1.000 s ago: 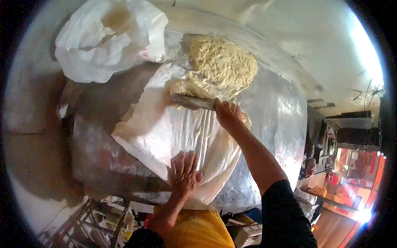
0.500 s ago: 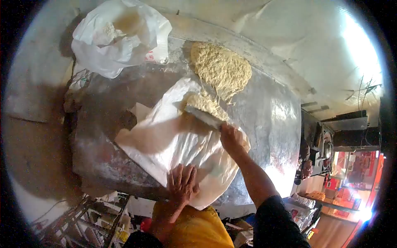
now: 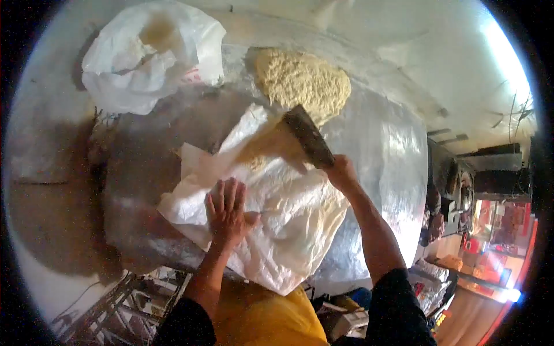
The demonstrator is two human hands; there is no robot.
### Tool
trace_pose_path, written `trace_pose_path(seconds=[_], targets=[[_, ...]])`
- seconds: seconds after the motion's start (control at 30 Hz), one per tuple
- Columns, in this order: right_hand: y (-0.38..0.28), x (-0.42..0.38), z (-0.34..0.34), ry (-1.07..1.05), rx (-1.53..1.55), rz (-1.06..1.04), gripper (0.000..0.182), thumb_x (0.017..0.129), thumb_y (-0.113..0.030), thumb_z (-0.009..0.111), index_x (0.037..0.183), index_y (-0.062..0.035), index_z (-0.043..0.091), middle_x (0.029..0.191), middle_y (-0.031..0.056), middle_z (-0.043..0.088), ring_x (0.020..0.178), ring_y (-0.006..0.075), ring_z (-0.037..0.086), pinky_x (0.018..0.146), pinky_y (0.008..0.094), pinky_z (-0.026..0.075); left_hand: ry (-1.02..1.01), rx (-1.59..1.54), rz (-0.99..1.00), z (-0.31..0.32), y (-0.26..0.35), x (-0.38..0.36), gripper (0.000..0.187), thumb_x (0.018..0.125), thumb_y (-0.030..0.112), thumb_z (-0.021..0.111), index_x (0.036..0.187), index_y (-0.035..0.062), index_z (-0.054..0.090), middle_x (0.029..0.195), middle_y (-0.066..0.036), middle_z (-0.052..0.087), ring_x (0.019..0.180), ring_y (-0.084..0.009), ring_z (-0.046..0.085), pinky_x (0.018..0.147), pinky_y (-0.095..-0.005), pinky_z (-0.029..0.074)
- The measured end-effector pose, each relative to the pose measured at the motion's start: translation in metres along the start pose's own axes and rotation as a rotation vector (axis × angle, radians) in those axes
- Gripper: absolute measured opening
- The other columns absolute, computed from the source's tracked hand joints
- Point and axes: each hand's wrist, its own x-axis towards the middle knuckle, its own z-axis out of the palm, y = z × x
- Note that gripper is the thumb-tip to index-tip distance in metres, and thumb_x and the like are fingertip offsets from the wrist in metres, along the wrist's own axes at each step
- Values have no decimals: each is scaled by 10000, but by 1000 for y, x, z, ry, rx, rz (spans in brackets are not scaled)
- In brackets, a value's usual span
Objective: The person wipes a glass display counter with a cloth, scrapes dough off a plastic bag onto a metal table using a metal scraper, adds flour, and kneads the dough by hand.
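Note:
My right hand [image 3: 341, 173] grips a cleaver [image 3: 309, 135], a broad dark rectangular blade, raised over the upper part of a white plastic sheet or opened sack [image 3: 283, 230]. The blade's tip overlaps the edge of a pale, sticky dough mass [image 3: 303, 81] in this view. My left hand [image 3: 229, 212] lies flat on the sheet's left side, fingers stretched out and thumb apart. Some dough sticks to the sheet near the blade, partly behind its blur. The sheet is creased, and its lower corner reaches the table's near edge.
A white plastic bag [image 3: 153, 57] with pale powder inside stands at the back left of the metal-topped table [image 3: 398, 150]. A wall rises behind the table. Below the near edge sits a metal rack [image 3: 133, 305]. Bags and boxes stand at the lower right.
My left hand has slid up the sheet, away from its lower edge. My right hand has lifted and turned the cleaver off the sheet toward the dough; the sheet's dough patch looks smaller.

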Motion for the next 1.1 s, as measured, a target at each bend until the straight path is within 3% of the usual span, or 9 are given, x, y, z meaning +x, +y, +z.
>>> trace_pose_path(seconds=[0.13,0.33,0.53,0.57,0.73,0.77,0.83,0.9,1.1], targets=[[19,15,-26,219,-111,-28,287,844,-310,655,878,-29,695,679,163,637,637,245,624,619,400,478,43,-20,8,2,-4,11,902,730,557,678,1458,129,361,1538,-99,279,1429,-349,212,1112,-597,172],[-71,-9,-96,368,64,-189,239,901,-245,601,933,-14,650,721,185,635,648,226,606,616,374,473,31,-65,14,0,-3,10,901,750,511,684,1463,85,336,1542,-132,272,1435,-380,185,1124,-614,130],[-104,10,-154,610,186,-290,296,909,-265,631,797,4,579,596,62,521,583,159,432,527,356,389,35,-96,35,-4,-4,15,897,713,497,729,1426,75,384,1514,-142,313,1407,-385,234,1106,-606,179],[-117,10,-166,590,238,-173,325,920,-271,619,760,1,542,580,43,460,578,141,398,511,340,355,30,-89,21,-4,-4,15,890,707,501,732,1422,94,393,1508,-124,321,1409,-368,232,1104,-598,179],[-91,57,-135,797,241,-373,291,956,-297,576,860,-23,550,656,35,455,607,126,370,518,318,319,40,-99,2,-6,-2,16,878,696,492,741,1416,117,406,1495,-104,339,1403,-353,244,1100,-587,183],[-48,86,-106,693,409,-378,297,956,-334,577,901,-42,563,670,12,464,619,110,377,519,297,318,41,-108,0,-7,-2,16,874,693,487,744,1412,119,413,1493,-105,344,1398,-355,253,1097,-588,190],[-38,85,-70,327,632,76,341,923,-408,613,789,-106,526,597,-8,458,498,100,426,431,291,327,38,-107,-8,-8,-2,18,869,689,483,747,1408,120,420,1490,-107,349,1393,-356,262,1093,-589,197],[25,107,-31,-2,742,174,315,912,-383,598,795,-106,501,545,-5,427,424,132,421,387,330,345,67,-97,11,-8,-2,18,857,673,474,759,1385,114,447,1480,-111,363,1383,-357,283,1082,-592,217],[51,60,-19,-67,971,321,311,960,-367,551,804,-103,498,543,-11,402,419,124,396,394,322,347,54,-116,-5,-11,2,20,838,648,434,791,1355,111,478,1476,-110,375,1373,-370,294,1080,-589,220]])
